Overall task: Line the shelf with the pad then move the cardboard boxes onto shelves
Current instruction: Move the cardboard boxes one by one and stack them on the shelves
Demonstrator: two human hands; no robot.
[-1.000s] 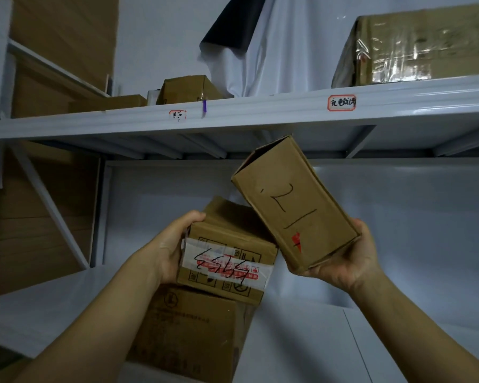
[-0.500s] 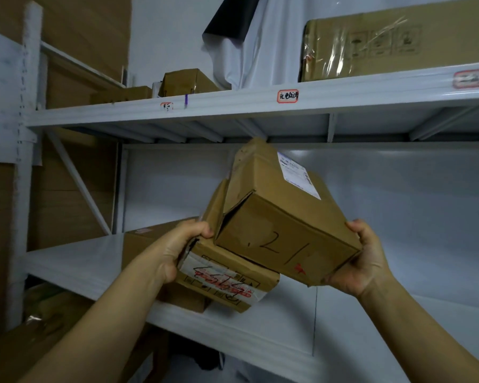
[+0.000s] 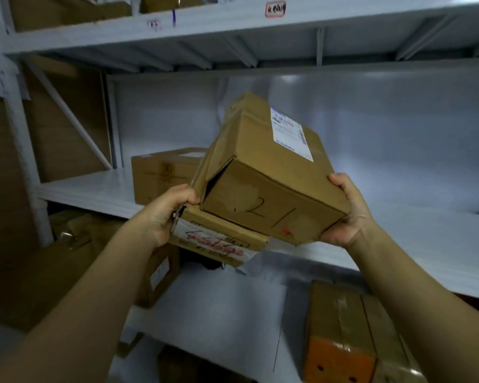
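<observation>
While the left hand (image 3: 165,215) gripped the taped box (image 3: 219,240) and the right hand (image 3: 346,214) clutched the box marked 21 (image 3: 271,189), both hung before the middle shelf (image 3: 412,230), apparently lined already; beyond, a third box (image 3: 161,172) sat placed, these two pending!

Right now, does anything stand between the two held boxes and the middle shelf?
Partly. A third box already sits on the shelf at the left, right behind the taped box in the left hand. Behind the box marked 21 in the right hand, nothing visible stands in the way.
</observation>
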